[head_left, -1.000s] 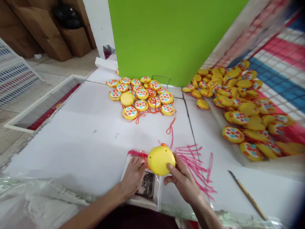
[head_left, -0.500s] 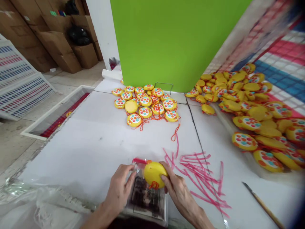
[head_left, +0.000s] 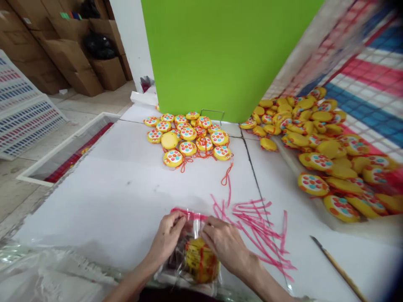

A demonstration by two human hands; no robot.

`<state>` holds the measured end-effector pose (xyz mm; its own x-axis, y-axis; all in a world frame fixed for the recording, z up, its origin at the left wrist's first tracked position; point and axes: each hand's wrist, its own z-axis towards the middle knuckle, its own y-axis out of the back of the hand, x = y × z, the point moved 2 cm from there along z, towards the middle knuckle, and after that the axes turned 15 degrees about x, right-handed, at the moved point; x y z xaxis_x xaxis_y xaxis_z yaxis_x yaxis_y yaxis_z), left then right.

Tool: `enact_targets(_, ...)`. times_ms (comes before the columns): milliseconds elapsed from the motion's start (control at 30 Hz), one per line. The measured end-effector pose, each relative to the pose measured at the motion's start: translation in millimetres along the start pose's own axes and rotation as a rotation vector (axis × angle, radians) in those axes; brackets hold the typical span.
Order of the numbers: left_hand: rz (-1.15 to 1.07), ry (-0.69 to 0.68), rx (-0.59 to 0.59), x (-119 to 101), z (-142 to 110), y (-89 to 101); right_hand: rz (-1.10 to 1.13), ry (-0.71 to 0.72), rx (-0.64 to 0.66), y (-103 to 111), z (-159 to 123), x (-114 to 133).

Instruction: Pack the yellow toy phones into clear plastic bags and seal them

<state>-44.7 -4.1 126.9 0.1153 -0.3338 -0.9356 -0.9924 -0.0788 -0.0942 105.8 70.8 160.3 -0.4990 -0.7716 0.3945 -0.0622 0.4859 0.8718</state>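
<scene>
A clear plastic bag (head_left: 189, 251) with a red strip along its top lies at the near edge of the white table (head_left: 126, 188). Inside it sits a round yellow toy (head_left: 200, 260) with an orange cord, over a dark printed card. My left hand (head_left: 166, 237) pinches the bag's top edge on the left. My right hand (head_left: 225, 243) pinches the same edge on the right, fingers closed on the plastic.
A cluster of yellow spotted toys (head_left: 189, 136) with orange cords lies mid-table before a green board (head_left: 226, 54). A big heap of the same toys (head_left: 324, 151) fills the right. Pink strips (head_left: 258, 222) and a thin stick (head_left: 338, 268) lie right of my hands. Cardboard boxes stand far left.
The yellow toy, held in my right hand above the bag, has gone down inside the bag. Both hands have moved onto the bag's top edge.
</scene>
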Motion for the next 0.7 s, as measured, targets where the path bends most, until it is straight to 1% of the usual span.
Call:
enact_targets(100,-0.070,0.000,-0.018,9,-3,2.3,0.096,-0.004,-0.110,-5,10,8)
enact_targets(167,-0.055,0.000,-0.025,12,-4,3.7,0.148,0.023,-0.151,-8,17,14)
enact_targets(233,-0.016,0.010,-0.013,11,-5,3.9,0.144,0.040,-0.176,-12,24,18)
enact_targets(333,0.125,0.013,0.022,3,-5,1.4,0.049,0.045,-0.159,-17,33,22)
enact_targets(433,0.326,-0.035,0.010,-6,-6,-2.0,-0.046,0.052,-0.129,-17,39,26)
enact_targets(500,0.442,-0.057,0.001,-8,-7,-3.3,-0.011,0.050,-0.150,-13,41,26)
enact_targets(567,0.503,-0.063,0.025,-8,-9,-2.8,0.111,0.013,-0.203,-7,39,16)
enact_targets(600,0.511,-0.063,0.038,-7,-10,-1.5,0.181,-0.030,-0.235,-3,36,6)
enact_targets(633,0.510,-0.062,0.044,-6,-11,0.6,0.241,-0.091,-0.268,0,30,-9)
enact_targets(700,0.479,-0.057,0.030,-3,-13,6.6,0.291,-0.267,-0.332,6,9,-49)
